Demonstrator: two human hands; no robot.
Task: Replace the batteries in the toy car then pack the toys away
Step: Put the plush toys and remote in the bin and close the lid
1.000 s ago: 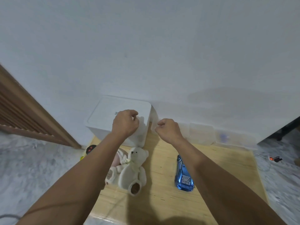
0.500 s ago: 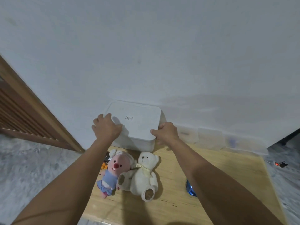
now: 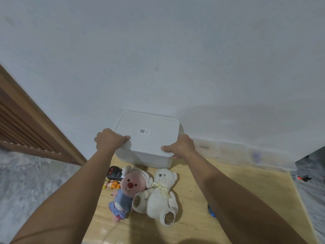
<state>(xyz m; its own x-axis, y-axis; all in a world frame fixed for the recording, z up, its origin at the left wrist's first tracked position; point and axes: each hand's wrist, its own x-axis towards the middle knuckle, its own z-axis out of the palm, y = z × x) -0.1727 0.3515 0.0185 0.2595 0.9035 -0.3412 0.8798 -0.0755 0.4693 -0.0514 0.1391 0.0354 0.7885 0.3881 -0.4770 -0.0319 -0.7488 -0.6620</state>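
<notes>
A white lidded storage box (image 3: 149, 138) stands at the back of the wooden table (image 3: 246, 194), against the wall. My left hand (image 3: 109, 141) grips its left edge, thumb on the lid. My right hand (image 3: 181, 147) grips its right front corner, thumb on top. In front of the box lie a pink plush doll in a blue dress (image 3: 126, 192) and a white teddy bear (image 3: 161, 196). Only a sliver of the blue toy car (image 3: 211, 211) shows beside my right forearm. A black remote control (image 3: 114, 172) lies left of the doll.
A small orange and yellow toy (image 3: 112, 184) sits by the remote. Clear plastic containers (image 3: 233, 152) line the wall to the right of the box. A brown louvred door (image 3: 26, 131) is at the left. A power strip with a red light (image 3: 303, 177) lies on the floor at the right.
Both hands moved from the gap at the box's right side to either side of the box and now grip its lid edges. The view has shifted right and down, hiding most of the car.
</notes>
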